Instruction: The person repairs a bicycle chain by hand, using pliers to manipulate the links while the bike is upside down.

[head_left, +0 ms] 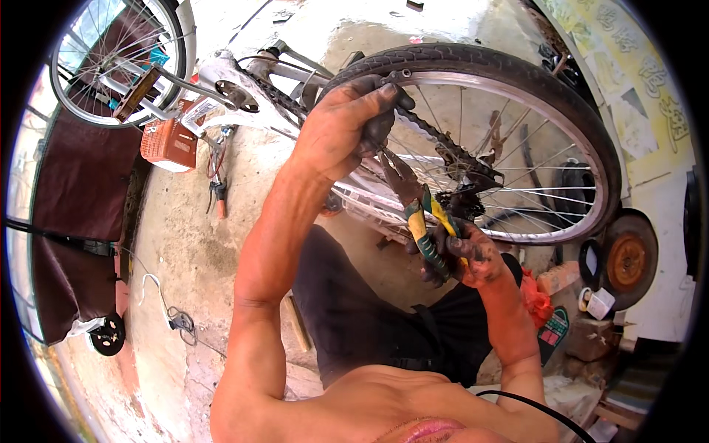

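Note:
My left hand point(362, 122), darkened at the fingers, is closed beside the rear tyre point(473, 59) and the bicycle frame. What its fingers grip is hidden. From beside it a chain point(436, 136) runs to the rear sprockets point(461, 203). In my right hand point(469, 255) are pliers point(419, 227) with yellow and green handles. The handles are spread apart. The jaws of the pliers point up toward the fingers of my left hand; whether they touch anything there I cannot tell.
The white bicycle frame point(221, 74) stretches left to a pedal point(136, 94) and the front wheel point(111, 66). An orange basket point(168, 144) lies beside it. At the right are a small wheel with a rusty rim point(629, 258) and a red plastic bag point(535, 299). A white cable point(157, 292) lies on the floor.

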The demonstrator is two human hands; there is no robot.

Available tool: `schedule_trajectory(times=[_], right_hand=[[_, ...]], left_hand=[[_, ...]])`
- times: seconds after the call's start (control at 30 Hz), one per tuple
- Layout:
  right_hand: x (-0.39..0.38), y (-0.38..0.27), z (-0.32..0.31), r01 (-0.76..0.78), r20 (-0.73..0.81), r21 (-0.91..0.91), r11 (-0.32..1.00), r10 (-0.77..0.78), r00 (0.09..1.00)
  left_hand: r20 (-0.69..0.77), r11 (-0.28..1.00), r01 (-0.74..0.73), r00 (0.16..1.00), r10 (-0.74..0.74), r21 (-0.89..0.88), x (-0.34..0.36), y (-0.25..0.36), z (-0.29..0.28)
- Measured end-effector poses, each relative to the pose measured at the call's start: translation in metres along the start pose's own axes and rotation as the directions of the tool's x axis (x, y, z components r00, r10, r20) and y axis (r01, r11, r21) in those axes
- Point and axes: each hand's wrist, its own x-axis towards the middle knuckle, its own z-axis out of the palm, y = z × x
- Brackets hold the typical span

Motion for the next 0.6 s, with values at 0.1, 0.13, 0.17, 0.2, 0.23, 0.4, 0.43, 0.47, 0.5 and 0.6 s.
schedule_trajectory(times=[0.1,0.13,0.17,0.2,0.23,0.4,0.43,0.47,0.5,0.6], right_hand=[[0.002,-0.012,0.007,-0.023,-0.006,-0.033,0.999,0.023,1.0],[0.004,-0.017,0.011,-0.046,-0.019,-0.05,0.998,0.045,0.999],[0.004,-0.02,0.01,-0.044,-0.005,-0.081,0.996,0.044,0.999],[0.005,-0.021,0.011,-0.045,-0.001,-0.079,0.996,0.045,0.999],[0.004,-0.024,0.012,-0.048,-0.006,-0.106,0.993,0.048,0.999],[0.004,-0.034,0.021,-0.088,-0.022,-0.157,0.984,0.086,0.996],[0.004,-0.035,0.026,-0.089,-0.032,-0.17,0.981,0.085,0.996],[0.005,-0.037,0.029,-0.09,-0.042,-0.183,0.979,0.083,0.996],[0.004,-0.038,0.031,-0.089,-0.04,-0.184,0.979,0.083,0.996],[0.001,-0.039,0.035,-0.111,-0.032,-0.177,0.978,0.108,0.994]], left_hand=[[-0.038,1.0,0.005,0.999,-0.006,-0.022,0.0,0.002,0.001],[-0.043,1.0,-0.001,0.999,0.0,-0.029,0.0,0.001,0.0],[-0.047,0.999,-0.007,0.999,0.006,-0.035,0.0,0.001,-0.002],[-0.05,0.999,-0.008,0.999,0.006,-0.032,0.001,0.0,-0.004],[-0.041,0.999,0.001,0.999,-0.003,-0.053,0.002,0.0,-0.005],[-0.236,1.0,-0.014,0.972,0.014,0.0,0.003,-0.006,0.009],[-0.194,1.0,-0.027,0.981,0.025,-0.006,0.002,-0.006,0.006],[-0.151,0.999,-0.039,0.988,0.036,-0.013,0.001,-0.006,0.004],[-0.152,0.999,-0.041,0.988,0.038,-0.012,0.001,-0.006,0.005],[-0.184,0.999,-0.04,0.982,0.044,0.026,-0.001,-0.007,0.004]])
